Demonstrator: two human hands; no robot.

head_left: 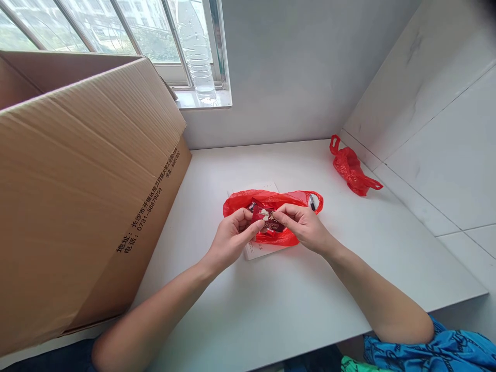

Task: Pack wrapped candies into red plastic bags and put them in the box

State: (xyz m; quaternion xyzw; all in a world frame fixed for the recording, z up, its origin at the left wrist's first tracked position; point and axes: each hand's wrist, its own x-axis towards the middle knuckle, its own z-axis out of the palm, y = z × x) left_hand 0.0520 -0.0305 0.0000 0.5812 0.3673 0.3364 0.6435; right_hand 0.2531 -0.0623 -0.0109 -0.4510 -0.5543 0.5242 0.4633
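Note:
Between my two hands is a small dark red wrapped packet (pixel 267 217) with pale printing, pinched at both ends. My left hand (pixel 235 231) grips its left end between thumb and fingers, and my right hand (pixel 300 225) grips its right end. Below the packet lies an opened red plastic bag (pixel 287 239), with more red wrappers showing in its mouth. Under the bag is a white sheet or booklet (pixel 256 253) with some print, mostly covered. A black pen-like object (pixel 312 202) shows through the bag's handle loop at the right.
A large cardboard box (pixel 96 181) stands open on the left of the white table (pixel 217 325). Another red plastic bag (pixel 352 170), bunched up, lies at the back right by the tiled wall. A clear water bottle (pixel 197 59) stands on the window sill.

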